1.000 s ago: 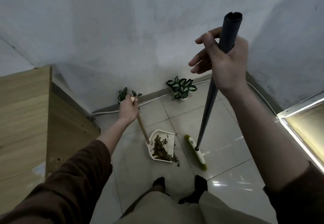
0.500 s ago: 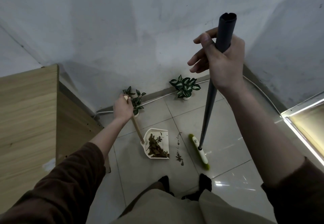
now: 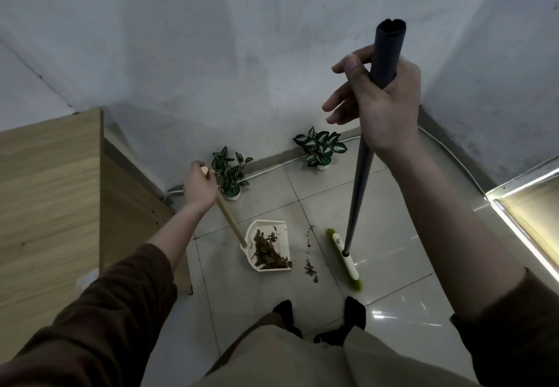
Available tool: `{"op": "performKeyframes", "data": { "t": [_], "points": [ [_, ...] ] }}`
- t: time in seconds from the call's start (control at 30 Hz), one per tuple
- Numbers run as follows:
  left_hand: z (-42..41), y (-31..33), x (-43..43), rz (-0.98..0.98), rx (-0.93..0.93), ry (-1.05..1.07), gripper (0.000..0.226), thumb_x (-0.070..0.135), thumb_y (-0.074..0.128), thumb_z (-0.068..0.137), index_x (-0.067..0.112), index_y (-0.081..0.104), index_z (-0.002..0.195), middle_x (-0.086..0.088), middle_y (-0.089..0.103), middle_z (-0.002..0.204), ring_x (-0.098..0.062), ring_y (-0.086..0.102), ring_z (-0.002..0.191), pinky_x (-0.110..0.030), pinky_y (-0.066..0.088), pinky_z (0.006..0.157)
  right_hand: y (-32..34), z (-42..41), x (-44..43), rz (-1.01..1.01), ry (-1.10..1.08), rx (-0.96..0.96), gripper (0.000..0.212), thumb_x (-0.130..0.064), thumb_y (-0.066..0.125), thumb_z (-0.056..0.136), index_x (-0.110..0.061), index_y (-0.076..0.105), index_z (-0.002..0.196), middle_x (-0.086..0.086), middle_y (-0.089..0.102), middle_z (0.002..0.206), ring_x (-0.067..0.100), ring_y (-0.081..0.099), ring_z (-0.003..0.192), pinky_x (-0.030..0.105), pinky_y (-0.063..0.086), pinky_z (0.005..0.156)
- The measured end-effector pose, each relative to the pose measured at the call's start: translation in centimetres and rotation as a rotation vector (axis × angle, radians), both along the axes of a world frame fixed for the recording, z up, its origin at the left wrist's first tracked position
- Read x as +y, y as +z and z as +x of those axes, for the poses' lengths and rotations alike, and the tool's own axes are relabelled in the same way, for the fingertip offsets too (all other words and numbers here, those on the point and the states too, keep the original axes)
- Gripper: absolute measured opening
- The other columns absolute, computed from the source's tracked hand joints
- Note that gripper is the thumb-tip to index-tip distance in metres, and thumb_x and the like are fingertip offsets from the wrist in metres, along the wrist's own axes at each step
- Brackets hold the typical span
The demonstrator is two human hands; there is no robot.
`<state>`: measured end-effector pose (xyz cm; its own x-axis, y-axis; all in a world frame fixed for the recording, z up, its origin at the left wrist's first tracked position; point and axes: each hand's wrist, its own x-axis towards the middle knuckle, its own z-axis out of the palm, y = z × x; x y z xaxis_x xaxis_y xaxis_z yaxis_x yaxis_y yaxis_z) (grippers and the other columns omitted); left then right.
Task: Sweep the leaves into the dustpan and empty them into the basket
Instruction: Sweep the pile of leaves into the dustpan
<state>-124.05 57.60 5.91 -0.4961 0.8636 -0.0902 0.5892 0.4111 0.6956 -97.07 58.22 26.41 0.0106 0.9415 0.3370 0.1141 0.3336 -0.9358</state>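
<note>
A white dustpan (image 3: 281, 227) lies on the tiled floor with a heap of brown leaves (image 3: 267, 252) inside. My left hand (image 3: 198, 185) grips the top of its wooden handle (image 3: 230, 220). A thin line of leftover leaves (image 3: 309, 255) lies on the tile between the pan's open edge and the broom. My right hand (image 3: 379, 105) grips the dark broom pole (image 3: 360, 171) near its top, with some fingers sticking out loosely. The green and white broom head (image 3: 344, 258) rests on the floor right of the leaves. No basket is in view.
Two small potted plants (image 3: 231, 171) (image 3: 320, 147) stand by the wall skirting, with a white cable along it. A wooden cabinet (image 3: 51, 199) fills the left. A lit glass-edged surface (image 3: 529, 205) is at the right. My feet in dark socks (image 3: 317, 317) are just behind the leaves.
The dustpan has slid left, away from the broom, leaving a strip of leaves on the tile. The broom head stays in about the same spot.
</note>
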Motion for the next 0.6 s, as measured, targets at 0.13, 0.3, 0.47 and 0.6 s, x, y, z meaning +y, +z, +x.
{"op": "performKeyframes", "data": {
  "t": [0.13, 0.3, 0.47, 0.6],
  "points": [
    [0.4, 0.3, -0.3, -0.012, 0.022, -0.021, 0.043, 0.008, 0.055, 0.091, -0.005, 0.043, 0.13, -0.025, 0.057, 0.124, -0.039, 0.054, 0.115, -0.039, 0.042, 0.097, 0.0, 0.0, -0.2, -0.004, 0.02, 0.007, 0.017, -0.027, 0.056, 0.095, -0.014, 0.061, 0.085, 0.012, 0.065, 0.057, 0.032, 0.065, 0.045, 0.032, 0.05, 0.043],
    [1.0, 0.5, -0.7, -0.065, 0.104, -0.063, 0.064, 0.014, 0.061, 0.088, -0.005, 0.03, 0.141, -0.024, 0.031, 0.15, -0.037, 0.026, 0.141, -0.042, 0.022, 0.117, 0.0, 0.4, -0.1, -0.014, 0.047, 0.013, 0.02, -0.026, 0.056, 0.095, -0.008, 0.061, 0.089, 0.014, 0.066, 0.059, 0.028, 0.065, 0.044, 0.032, 0.049, 0.043],
    [3.5, 1.4, -1.1, -0.122, 0.324, -0.022, 0.073, 0.026, 0.062, 0.085, 0.005, 0.027, 0.145, -0.016, 0.003, 0.159, -0.034, -0.007, 0.147, -0.056, 0.007, 0.118, 0.3, 1.7, -0.3, -0.024, 0.088, 0.036, 0.017, -0.025, 0.057, 0.094, -0.012, 0.062, 0.085, 0.013, 0.066, 0.058, 0.027, 0.063, 0.042, 0.033, 0.049, 0.042],
    [8.5, 2.0, -0.7, -0.091, 0.375, -0.191, 0.084, 0.04, 0.066, 0.081, 0.011, 0.024, 0.147, -0.013, 0.0, 0.16, -0.032, -0.015, 0.146, -0.054, 0.001, 0.117, 1.0, 4.2, -0.6, -0.041, 0.102, 0.046, 0.016, -0.025, 0.057, 0.095, -0.016, 0.062, 0.082, 0.011, 0.067, 0.055, 0.032, 0.064, 0.043, 0.035, 0.049, 0.043]
  ]
}}
